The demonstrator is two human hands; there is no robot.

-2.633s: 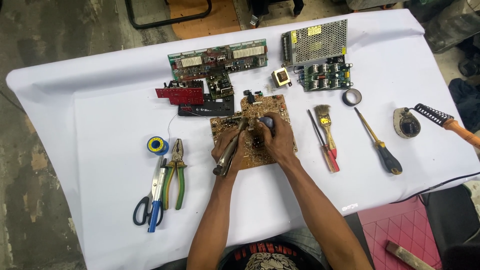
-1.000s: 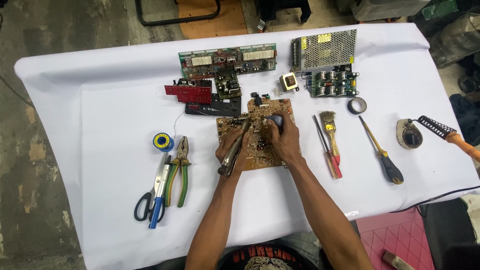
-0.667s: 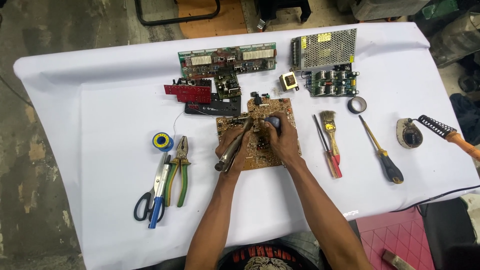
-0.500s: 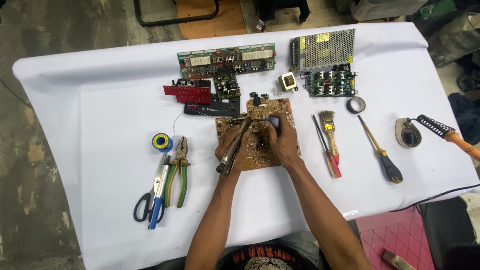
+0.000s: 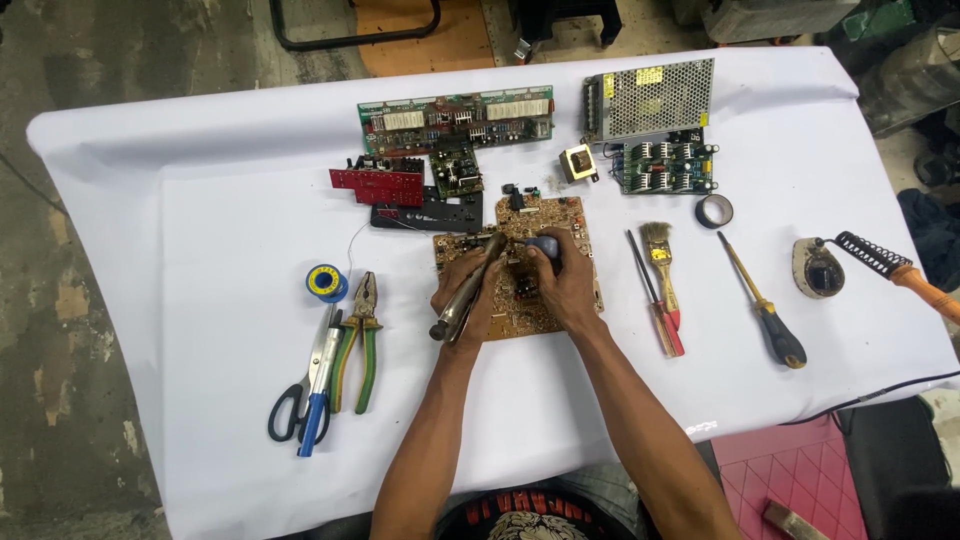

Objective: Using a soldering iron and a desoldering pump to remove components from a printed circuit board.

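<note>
White table (image 5: 200, 250), brown circuit board (image 5: 540, 310) beneath both hands (image 5: 515, 285).

Brown circuit board (image 5: 545, 305): roughly square, laid flat, component side up, densely populated with small parts; situated directly beneath both hands, its lower edge exposed just in front of the wrists. Metal tool (image 5: 463, 295): slender, silver-grey barrel with a dark rounded end, held aslant in the left hand (image 5: 462, 290), tip directed at the board's upper middle. Small dark rounded object (image 5: 543, 245): pinched at the fingertips of the right hand (image 5: 562, 285), against the board's upper area; details cannot be made out.
</note>
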